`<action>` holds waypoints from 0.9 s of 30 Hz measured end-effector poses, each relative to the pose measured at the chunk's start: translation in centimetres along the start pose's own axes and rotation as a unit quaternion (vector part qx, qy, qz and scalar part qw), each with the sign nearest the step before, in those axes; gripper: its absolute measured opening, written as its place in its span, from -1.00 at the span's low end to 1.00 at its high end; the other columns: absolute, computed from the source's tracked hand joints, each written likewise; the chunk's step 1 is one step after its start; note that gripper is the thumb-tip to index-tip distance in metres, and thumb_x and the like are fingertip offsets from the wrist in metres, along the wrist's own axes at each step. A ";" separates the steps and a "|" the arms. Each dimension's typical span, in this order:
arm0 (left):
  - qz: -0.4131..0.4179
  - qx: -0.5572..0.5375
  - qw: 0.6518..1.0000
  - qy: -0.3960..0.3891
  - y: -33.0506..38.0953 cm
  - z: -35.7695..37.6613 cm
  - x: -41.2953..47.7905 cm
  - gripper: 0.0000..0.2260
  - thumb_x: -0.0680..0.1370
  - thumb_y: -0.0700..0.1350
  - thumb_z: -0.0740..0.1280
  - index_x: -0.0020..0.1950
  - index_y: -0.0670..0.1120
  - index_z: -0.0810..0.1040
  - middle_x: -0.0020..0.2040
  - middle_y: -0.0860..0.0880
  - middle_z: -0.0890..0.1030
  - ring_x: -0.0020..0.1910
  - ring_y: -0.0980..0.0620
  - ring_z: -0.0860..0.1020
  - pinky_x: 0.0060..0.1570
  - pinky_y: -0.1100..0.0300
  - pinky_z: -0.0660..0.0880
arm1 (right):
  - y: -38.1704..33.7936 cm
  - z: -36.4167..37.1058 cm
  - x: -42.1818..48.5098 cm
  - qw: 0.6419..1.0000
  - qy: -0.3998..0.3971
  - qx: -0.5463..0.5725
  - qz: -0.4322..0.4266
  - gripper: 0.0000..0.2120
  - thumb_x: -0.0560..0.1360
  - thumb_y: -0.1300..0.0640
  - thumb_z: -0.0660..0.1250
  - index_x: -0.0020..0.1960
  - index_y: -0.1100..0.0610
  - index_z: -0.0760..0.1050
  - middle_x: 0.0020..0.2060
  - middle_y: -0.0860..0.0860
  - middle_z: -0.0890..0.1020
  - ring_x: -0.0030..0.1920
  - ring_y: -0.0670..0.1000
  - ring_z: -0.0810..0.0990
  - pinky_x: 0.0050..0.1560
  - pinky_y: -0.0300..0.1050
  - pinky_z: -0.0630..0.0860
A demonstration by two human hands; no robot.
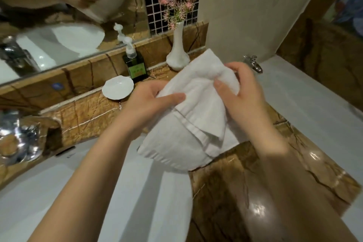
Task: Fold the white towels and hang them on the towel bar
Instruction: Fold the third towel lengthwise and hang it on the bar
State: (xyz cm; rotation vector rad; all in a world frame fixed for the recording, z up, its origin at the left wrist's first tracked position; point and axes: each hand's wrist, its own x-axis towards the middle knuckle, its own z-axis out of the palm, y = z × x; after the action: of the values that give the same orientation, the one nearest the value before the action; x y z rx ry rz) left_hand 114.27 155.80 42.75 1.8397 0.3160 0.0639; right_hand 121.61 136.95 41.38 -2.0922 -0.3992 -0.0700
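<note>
Left hand (149,100): grips the white towel (192,124) at its left edge, thumb across the front, fingers tucked behind. Right hand (243,92): grips the upper right corner, thumb pressing on a fold, fingers curled round the bunched cloth.

Towel: held up between both hands, partly folded, with a hemmed layer lying diagonally over the front. Its rounded lower end hangs over the edge where the brown marble bench (235,182) meets the white basin (98,192). Contact with the bench: cannot tell.

Behind the hands, on the bench ledge: a white dish (117,87), a dark green pump bottle (135,65) just beside it, and a white vase (177,53) of pink flowers (180,0). The mirror (49,49) above reflects hands and towel. Right: a chrome tap (254,63) over a white tub (314,108). Far left: a chrome faucet (15,133), blurred.
</note>
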 end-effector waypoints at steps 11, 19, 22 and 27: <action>0.018 -0.099 0.984 0.144 1.6 -1.9 -11.2 -0.80 0.33 0.04 0.53 -0.28 -0.07 0.62 -0.39 0.03 0.59 -0.41 0.12 0.55 -0.45 0.27 0.42 | -9.1 4.4 -12.3 0.980 -0.177 0.091 -0.029 0.19 0.03 -0.39 0.45 0.49 -0.26 -0.13 0.38 -0.27 0.26 0.29 -0.27 0.30 0.04 -0.32 0.34; 0.008 -0.108 0.972 0.210 0.6 -3.4 -21.3 -0.50 0.27 0.38 0.36 -0.49 -0.05 0.41 -0.50 0.00 0.41 -0.55 0.12 0.35 -0.56 0.35 0.26 | -12.0 4.0 -18.4 0.915 -0.286 0.274 0.081 -0.35 0.26 0.02 0.54 0.30 -0.01 0.42 0.11 -0.08 0.63 0.09 -0.07 0.63 0.13 0.02 0.57; -0.012 -0.113 0.976 0.186 0.3 -3.6 -24.6 -0.52 0.23 0.17 0.55 -0.25 -0.24 0.59 -0.34 -0.21 0.59 -0.39 -0.02 0.53 -0.37 0.16 0.45 | -12.8 3.9 -20.4 0.897 -0.319 0.292 0.095 -0.55 0.32 0.19 0.55 0.16 0.02 0.52 0.00 0.00 0.69 0.01 -0.01 0.67 0.03 -0.02 0.61; -0.098 -0.133 0.975 0.147 -1.3 -4.4 -28.7 -0.61 0.14 0.00 0.61 -0.11 -0.11 0.69 -0.15 -0.12 0.71 -0.19 -0.07 0.68 -0.30 0.12 0.58 | -11.8 3.6 -22.2 0.873 -0.361 0.276 0.179 -0.56 0.19 0.18 0.36 0.08 0.10 0.58 -0.05 0.15 0.69 -0.12 0.07 0.69 -0.19 -0.09 0.58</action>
State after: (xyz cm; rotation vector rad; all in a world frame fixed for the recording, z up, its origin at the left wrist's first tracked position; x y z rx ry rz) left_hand 85.56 153.17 46.23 1.5247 0.6632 0.2320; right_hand 96.64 139.98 44.59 -1.5160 -0.3981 0.9640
